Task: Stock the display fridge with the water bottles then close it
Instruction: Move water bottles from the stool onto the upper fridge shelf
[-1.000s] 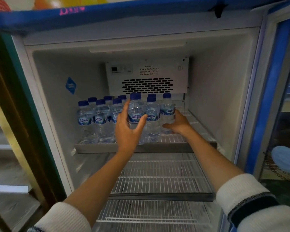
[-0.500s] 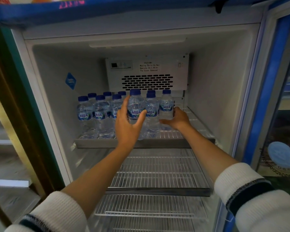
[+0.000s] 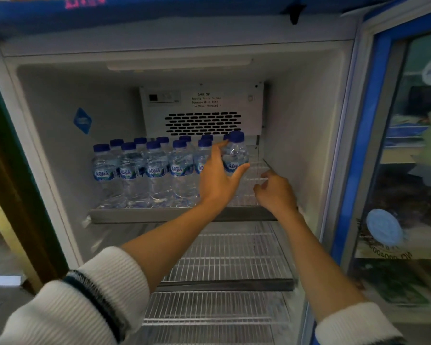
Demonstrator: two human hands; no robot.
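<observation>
- Left hand [image 3: 218,181] grips an Aqua water bottle [image 3: 235,155] above the top shelf [image 3: 179,214], right of the row of bottles [image 3: 144,170].
- Right hand [image 3: 275,192] hangs loosely curled, holding nothing.
- Risk: nudging neighbours could topple them.

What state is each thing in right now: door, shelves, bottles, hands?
Door: open.
Top shelf: part stocked, right end bare.
Lower shelves: bare.
Row of bottles: upright, capped.
Held bottle: upright, capped.
Left hand: grips held bottle.
Right hand: loosely curled, holds nothing.
</observation>
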